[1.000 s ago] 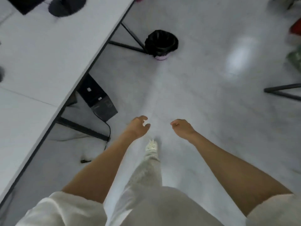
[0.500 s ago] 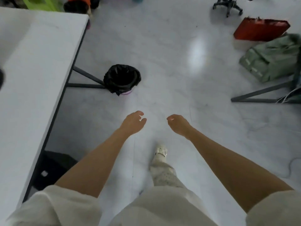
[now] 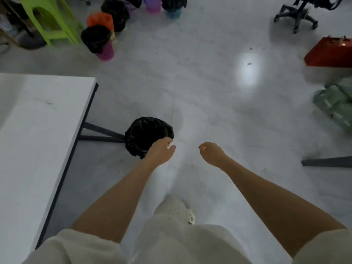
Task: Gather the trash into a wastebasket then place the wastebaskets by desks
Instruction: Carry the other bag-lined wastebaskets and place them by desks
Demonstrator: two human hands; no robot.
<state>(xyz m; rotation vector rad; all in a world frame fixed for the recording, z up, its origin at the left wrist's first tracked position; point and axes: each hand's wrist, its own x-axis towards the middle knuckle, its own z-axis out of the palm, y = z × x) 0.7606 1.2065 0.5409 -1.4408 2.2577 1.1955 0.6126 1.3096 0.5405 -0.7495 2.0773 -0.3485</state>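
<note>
A wastebasket (image 3: 146, 134) lined with a black bag stands on the floor by the leg of the white desk (image 3: 38, 130). My left hand (image 3: 161, 151) hangs in front of its near rim, fingers loosely curled, holding nothing. My right hand (image 3: 212, 153) hangs to the right over bare floor, also loosely curled and holding nothing. Farther back stands a purple wastebasket (image 3: 99, 42) with a black liner, beside one with an orange bag (image 3: 101, 20). More wastebaskets (image 3: 152, 4) are clustered at the top edge.
A green plastic stool (image 3: 51, 21) stands at the far left. An office chair base (image 3: 297, 14) is at top right. A red bag (image 3: 331, 52) and a green bag (image 3: 337, 105) lie on the right. Another desk's dark foot (image 3: 327, 161) juts in from the right.
I have walked forward: the black-lined wastebasket came nearer and now sits right behind my left hand. The far group of wastebaskets and the stool came into view. Both hands stayed loosely curled.
</note>
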